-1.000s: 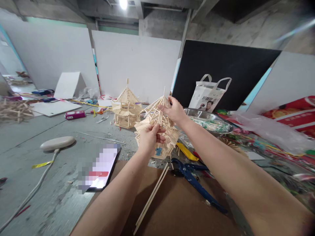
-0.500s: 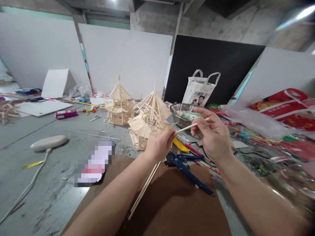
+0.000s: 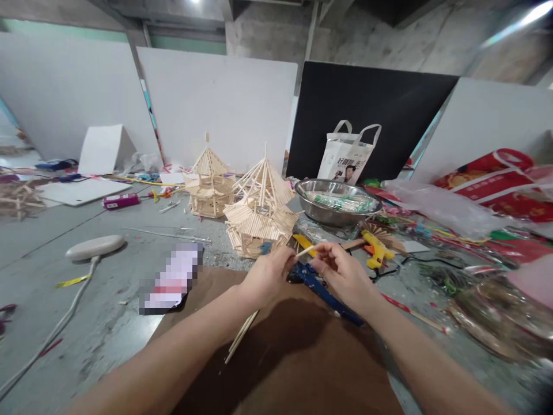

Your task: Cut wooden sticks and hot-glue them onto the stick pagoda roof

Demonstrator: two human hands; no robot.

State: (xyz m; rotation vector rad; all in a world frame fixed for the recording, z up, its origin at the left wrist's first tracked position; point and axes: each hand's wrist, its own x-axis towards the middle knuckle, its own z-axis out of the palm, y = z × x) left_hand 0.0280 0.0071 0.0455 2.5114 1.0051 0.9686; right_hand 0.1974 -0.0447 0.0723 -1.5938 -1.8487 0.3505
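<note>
A thin wooden stick spans the gap between my two hands, level with the front of the model. My left hand is closed on its left end, and my right hand pinches the right end between thumb and fingers. More wooden sticks slant down from beneath my left hand over the brown board; whether that hand holds them, I cannot tell. Blue-handled cutters lie partly hidden behind my right hand. Just beyond my hands stands a stick-built pavilion model with a pointed roof.
A second pavilion model stands farther back. To the right are a steel bowl with wrapped sticks, a yellow glue gun and heaped plastic. On the left lie a phone, a white cabled device and a purple box.
My right hand has come down and left, closer to my left hand, and its fingers have closed in on the stick. Less of the stick shows. The bowl and glue gun are now uncovered.
</note>
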